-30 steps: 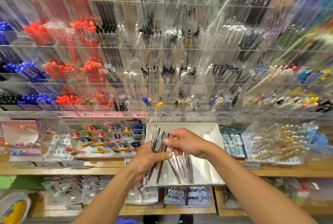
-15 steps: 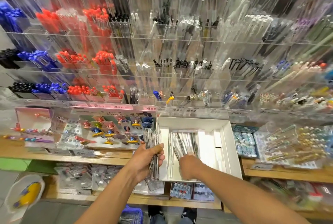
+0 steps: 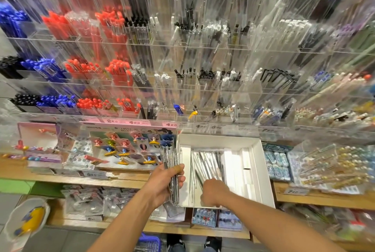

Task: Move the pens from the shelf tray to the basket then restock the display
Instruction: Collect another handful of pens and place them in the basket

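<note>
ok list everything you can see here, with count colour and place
pen bundle: one, clear and silver, upright in left hand, left of tray
tray: one, white, on wooden shelf, centre
tray pens: several, clear and silver, lying in tray
wall display: one, clear acrylic, rows of blue, red, black and clear pens, above shelf
charm card: one, pink, left of tray
basket: one, blue, on floor, bottom edge
left hand: grips bundle
right hand: reaches into tray, fingers hidden

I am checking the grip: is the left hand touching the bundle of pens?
Touching. The head view shows the left hand wrapped round the bundle of pens, its thumb pressed across them.
</note>
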`<state>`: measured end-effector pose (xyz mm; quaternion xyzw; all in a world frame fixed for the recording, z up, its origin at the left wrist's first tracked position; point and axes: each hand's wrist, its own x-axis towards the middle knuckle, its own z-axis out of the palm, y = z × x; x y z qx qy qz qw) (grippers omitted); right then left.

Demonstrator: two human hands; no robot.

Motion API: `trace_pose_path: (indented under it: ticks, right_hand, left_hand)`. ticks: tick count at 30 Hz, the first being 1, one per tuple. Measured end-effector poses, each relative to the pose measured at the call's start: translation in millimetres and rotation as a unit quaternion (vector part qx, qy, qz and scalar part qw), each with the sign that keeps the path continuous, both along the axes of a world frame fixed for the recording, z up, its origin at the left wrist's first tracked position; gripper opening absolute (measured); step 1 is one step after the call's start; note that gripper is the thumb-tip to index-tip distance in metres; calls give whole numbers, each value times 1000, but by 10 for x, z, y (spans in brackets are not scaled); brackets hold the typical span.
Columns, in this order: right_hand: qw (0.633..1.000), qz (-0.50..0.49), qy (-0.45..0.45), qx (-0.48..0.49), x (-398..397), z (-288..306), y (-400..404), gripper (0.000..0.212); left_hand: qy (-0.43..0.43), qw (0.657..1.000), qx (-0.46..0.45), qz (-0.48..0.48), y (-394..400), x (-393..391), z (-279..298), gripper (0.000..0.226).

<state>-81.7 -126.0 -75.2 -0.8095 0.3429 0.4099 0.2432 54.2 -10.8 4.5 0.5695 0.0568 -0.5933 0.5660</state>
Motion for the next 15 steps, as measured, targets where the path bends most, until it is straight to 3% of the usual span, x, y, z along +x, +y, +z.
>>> trace_pose_path:
  ticks: [2, 9, 12, 15]
  right_hand:
    - [1000, -19, -7, 16, -32, 135, -87, 3]
    - [979, -109, -171, 8, -211, 726, -383, 15]
    - [943, -173, -271, 89, -226, 1052, -507, 24]
    - [889, -233, -347, 187, -138, 1257, -563, 16]
  left_hand:
    - [-3, 1000, 2, 0, -20, 2, -32, 12]
    - [-74, 996, 2, -44, -126, -28, -69, 25]
    - [-119, 989, -4, -92, -173, -76, -31, 47]
    - [-148, 976, -17, -162, -246, -136, 19, 48]
